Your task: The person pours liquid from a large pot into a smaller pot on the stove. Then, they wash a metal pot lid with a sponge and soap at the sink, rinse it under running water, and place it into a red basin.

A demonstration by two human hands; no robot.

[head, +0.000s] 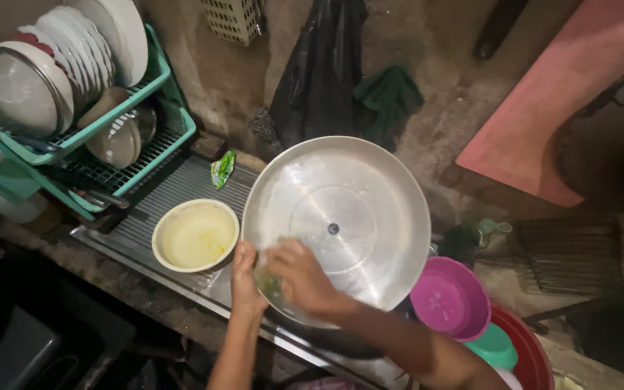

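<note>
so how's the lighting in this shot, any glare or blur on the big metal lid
Head view: light falls from above onto the round metal lid, giving a soft sheen but no blown-out glare; the right hand looks slightly motion-blurred, the left hand sharper; the lower left corner and far right sink into deep shadow; the dish rack bends slightly at the edge.

One package only: small green sachet (222,169), crumpled, with yellow and white patches, lying on the ridged metal drainboard (175,195). It sits up and to the left of the hands' grip on the round lid, well apart from it, just beyond the cream bowl (195,235). No signs or screens visible.
</note>
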